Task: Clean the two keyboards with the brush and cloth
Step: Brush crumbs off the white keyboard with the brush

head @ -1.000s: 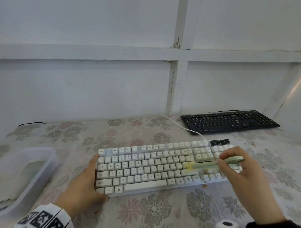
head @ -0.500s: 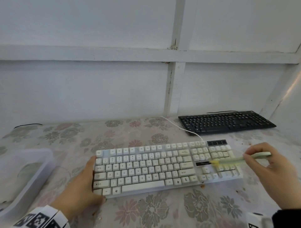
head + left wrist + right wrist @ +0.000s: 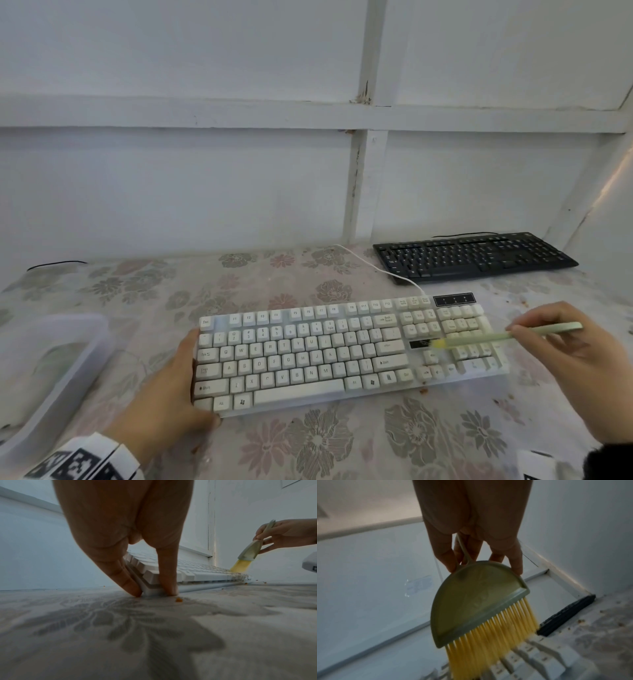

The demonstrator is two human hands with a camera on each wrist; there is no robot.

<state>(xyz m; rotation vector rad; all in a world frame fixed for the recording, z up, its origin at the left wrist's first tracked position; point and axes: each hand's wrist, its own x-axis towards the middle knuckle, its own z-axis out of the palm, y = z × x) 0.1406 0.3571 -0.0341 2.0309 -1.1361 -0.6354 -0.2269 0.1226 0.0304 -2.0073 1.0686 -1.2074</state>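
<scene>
A white keyboard (image 3: 342,353) lies in front of me on the flowered tablecloth. My left hand (image 3: 178,383) braces its near-left corner, straight fingers on the left edge and thumb on the front edge (image 3: 155,588). My right hand (image 3: 517,330) pinches the thin handle of a pale green brush (image 3: 496,335). Its yellow bristles (image 3: 488,642) touch the keys between the main block and the number pad. A black keyboard (image 3: 472,257) sits at the back right by the wall. No cloth is clearly visible.
A clear plastic tub (image 3: 68,359) stands at the left edge with something greenish inside. Brown crumbs (image 3: 424,390) lie on the tablecloth by the white keyboard's front and right side. Its white cable (image 3: 376,270) runs back toward the wall.
The brush swept right from the Enter-key area to the number pad side, then came back slightly left. My left hand stayed on the keyboard's corner.
</scene>
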